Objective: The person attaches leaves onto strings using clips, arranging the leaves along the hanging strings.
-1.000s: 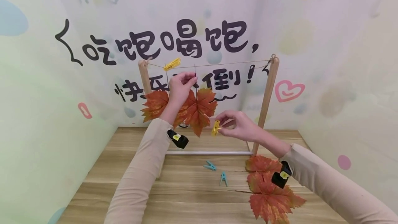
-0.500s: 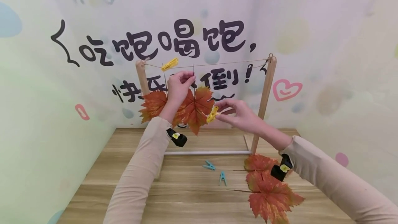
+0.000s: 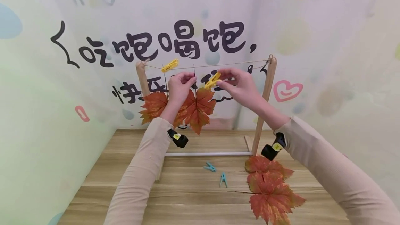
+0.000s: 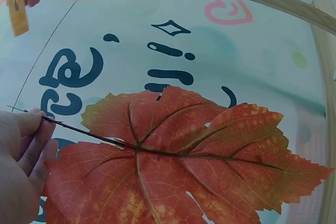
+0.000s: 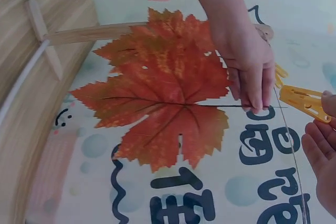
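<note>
My left hand [image 3: 181, 86] pinches the dark stem of an orange-red maple leaf [image 3: 200, 108], which hangs below the fingers. The stem's tip crosses a thin twine [image 3: 225, 64] strung between two posts. In my right hand [image 3: 240, 86] a yellow clothespin [image 3: 213, 80] is pinched between thumb and fingers, just below the twine and right of the stem. The right wrist view shows that clothespin [image 5: 304, 102] close to the twine and stem tip. Another yellow clothespin [image 3: 170, 65] grips the twine to the left, with a second leaf [image 3: 153, 107] hanging under it, partly hidden by my left hand.
A wooden post [image 3: 265, 103] stands at each end of the twine, with a white bar [image 3: 207, 154] low between them. Two blue clothespins [image 3: 223, 180] lie on the wooden table [image 3: 187, 197]. Several more leaves [image 3: 270, 197] lie at the right, below my right forearm.
My right hand has risen with the yellow clothespin, from beside the lower leaf up near the twine, and the clothespin has tilted. My left hand stays at the stem.
</note>
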Demonstrator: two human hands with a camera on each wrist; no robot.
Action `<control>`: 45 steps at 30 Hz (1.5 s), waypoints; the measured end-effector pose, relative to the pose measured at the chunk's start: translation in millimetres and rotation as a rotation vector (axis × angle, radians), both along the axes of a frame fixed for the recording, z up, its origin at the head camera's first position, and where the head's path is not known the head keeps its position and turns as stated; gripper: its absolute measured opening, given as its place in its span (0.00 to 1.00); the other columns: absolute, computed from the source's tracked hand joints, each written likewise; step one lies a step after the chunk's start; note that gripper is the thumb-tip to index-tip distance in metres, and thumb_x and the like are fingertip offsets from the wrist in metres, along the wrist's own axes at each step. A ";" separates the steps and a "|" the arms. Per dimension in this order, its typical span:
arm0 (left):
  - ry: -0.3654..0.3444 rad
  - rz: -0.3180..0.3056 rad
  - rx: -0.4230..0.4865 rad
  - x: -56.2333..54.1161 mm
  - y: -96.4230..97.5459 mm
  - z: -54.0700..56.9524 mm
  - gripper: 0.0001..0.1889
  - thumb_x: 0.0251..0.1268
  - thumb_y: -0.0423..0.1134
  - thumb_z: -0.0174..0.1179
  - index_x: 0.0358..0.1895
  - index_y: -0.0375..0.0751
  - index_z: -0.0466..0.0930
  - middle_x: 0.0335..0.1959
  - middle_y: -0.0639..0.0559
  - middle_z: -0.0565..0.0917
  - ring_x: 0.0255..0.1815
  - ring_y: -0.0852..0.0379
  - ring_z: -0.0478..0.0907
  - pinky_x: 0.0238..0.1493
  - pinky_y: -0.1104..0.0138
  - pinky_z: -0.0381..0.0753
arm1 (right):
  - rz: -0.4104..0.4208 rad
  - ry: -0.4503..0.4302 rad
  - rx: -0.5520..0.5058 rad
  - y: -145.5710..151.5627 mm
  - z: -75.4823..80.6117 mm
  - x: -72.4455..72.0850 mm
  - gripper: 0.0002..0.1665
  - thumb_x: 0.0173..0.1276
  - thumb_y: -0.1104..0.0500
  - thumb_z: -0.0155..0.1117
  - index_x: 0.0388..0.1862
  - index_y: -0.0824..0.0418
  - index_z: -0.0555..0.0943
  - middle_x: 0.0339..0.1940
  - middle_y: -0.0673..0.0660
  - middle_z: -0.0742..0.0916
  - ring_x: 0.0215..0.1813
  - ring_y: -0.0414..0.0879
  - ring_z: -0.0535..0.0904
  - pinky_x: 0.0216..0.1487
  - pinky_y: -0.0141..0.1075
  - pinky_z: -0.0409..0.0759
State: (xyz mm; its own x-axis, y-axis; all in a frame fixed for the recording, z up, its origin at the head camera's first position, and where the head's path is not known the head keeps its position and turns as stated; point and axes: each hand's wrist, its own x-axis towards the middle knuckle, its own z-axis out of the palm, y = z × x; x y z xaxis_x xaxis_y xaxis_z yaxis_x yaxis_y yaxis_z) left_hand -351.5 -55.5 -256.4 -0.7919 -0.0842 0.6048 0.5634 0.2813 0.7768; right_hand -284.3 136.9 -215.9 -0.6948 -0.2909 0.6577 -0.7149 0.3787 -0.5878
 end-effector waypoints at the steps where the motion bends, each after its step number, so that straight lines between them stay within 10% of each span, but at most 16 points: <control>1: 0.002 -0.001 -0.001 0.2 0.3 0.2 0.09 0.54 0.33 0.63 0.38 0.31 0.82 0.35 0.42 0.84 0.34 0.53 0.81 0.37 0.71 0.79 | -0.011 0.012 -0.009 -1.3 3.0 -2.5 0.17 0.59 0.67 0.62 0.48 0.72 0.76 0.40 0.63 0.83 0.40 0.44 0.78 0.42 0.27 0.78; 24: 0.008 0.004 -0.036 1.7 2.6 0.6 0.09 0.55 0.33 0.63 0.38 0.32 0.82 0.34 0.42 0.84 0.34 0.53 0.81 0.38 0.70 0.79 | -0.140 0.017 -0.091 -23.9 22.3 -33.8 0.17 0.61 0.66 0.61 0.50 0.69 0.76 0.42 0.60 0.83 0.44 0.45 0.79 0.48 0.32 0.77; 45: 0.002 -0.012 0.004 1.1 3.1 1.1 0.09 0.55 0.32 0.62 0.38 0.31 0.81 0.35 0.42 0.84 0.34 0.53 0.81 0.39 0.71 0.79 | -0.093 -0.020 -0.167 -32.2 25.5 -44.0 0.18 0.61 0.67 0.60 0.50 0.70 0.75 0.43 0.61 0.82 0.44 0.44 0.78 0.47 0.28 0.76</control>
State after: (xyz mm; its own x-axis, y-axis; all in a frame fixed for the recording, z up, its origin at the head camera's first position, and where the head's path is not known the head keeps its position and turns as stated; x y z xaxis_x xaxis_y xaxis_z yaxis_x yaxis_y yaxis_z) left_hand -350.5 -52.3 -255.3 -0.7916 -0.0768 0.6062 0.5685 0.2712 0.7767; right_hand -328.3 104.7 -190.4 -0.7273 -0.1133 0.6769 -0.6688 0.3385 -0.6619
